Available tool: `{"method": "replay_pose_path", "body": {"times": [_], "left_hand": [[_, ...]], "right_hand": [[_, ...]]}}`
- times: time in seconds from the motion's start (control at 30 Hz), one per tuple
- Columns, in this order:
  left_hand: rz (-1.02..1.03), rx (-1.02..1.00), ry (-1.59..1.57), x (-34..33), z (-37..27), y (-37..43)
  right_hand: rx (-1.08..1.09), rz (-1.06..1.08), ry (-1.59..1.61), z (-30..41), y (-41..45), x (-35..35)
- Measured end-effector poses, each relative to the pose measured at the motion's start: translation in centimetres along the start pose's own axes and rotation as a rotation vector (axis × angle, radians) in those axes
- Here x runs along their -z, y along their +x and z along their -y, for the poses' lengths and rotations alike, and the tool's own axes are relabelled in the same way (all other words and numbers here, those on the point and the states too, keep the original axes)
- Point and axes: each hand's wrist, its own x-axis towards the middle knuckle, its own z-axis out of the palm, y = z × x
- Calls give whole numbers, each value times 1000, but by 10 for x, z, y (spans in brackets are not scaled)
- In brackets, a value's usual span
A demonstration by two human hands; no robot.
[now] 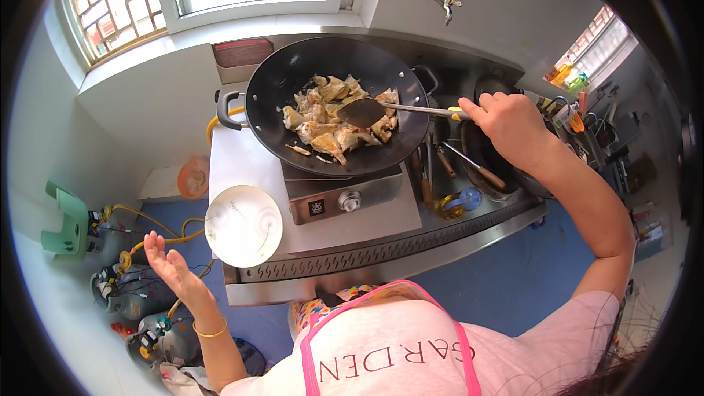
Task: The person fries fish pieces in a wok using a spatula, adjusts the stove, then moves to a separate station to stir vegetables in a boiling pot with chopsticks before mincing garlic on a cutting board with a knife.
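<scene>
My right hand [509,126] grips the handle of a metal spatula [363,113], whose dark blade rests over the food in a large black wok [341,55]. Browned, pale chunks of what looks like chopped meat [324,115] lie spread across the wok's bottom. The wok sits on a single-burner gas stove [352,198] with one round knob. My left hand [179,275] is raised in the air, fingers apart and holding nothing. Nearest to it, a white bowl [242,225] with small food remnants stands on the counter's left front corner.
Wooden-handled utensils [473,165] and a small oil jug with a blue top [461,203] lie right of the stove. Gas cylinders [165,335] with yellow hoses and a green plastic stool [69,225] stand at left. An orange bowl [193,177] sits low by the wall. A tap [444,5] juts from the wall.
</scene>
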Motion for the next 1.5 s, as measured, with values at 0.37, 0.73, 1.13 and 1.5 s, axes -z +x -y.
{"method": "replay_pose_path", "body": {"times": [0.37,0.73,1.13,1.5], "left_hand": [[-23,57,-91,-3,7,2],[-40,82,-62,8,10,-8],[-98,125,-24,24,10,-21],[-135,128,-38,35,8,-30]], "right_hand": [[-301,180,-141,-29,27,-7],[-275,344,140,-6,74,-30],[-296,529,67,-68,88,8],[-408,663,527,-33,113,-33]]}}
